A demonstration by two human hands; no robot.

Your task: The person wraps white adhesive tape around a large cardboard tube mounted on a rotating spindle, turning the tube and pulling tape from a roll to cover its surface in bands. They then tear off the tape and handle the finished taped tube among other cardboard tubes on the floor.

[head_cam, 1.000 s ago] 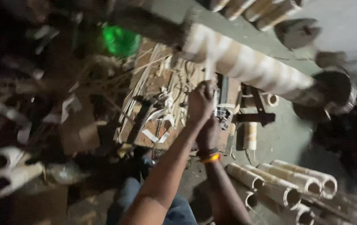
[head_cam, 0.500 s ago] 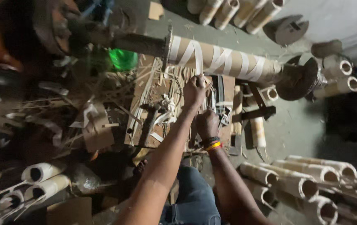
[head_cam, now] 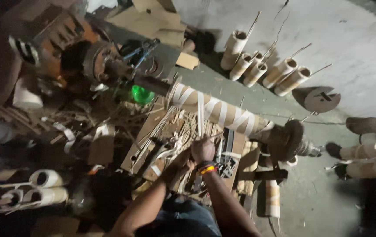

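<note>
My right hand (head_cam: 203, 149) pinches a white strip (head_cam: 200, 115) running up to the wrapped cardboard tube (head_cam: 220, 112); my left hand (head_cam: 180, 161) seems closed just beside it, though blurred.

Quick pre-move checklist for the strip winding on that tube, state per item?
1. Right hand grips the white strip: ok.
2. Strip runs straight up to the tube on the spindle: ok.
3. Left hand beside the right, hold on the strip: cannot tell.
4. Tube seated against the end disc: ok.
5. Work surface below free of scraps: not ok, littered.
6. Spindle turning: cannot tell.
</note>
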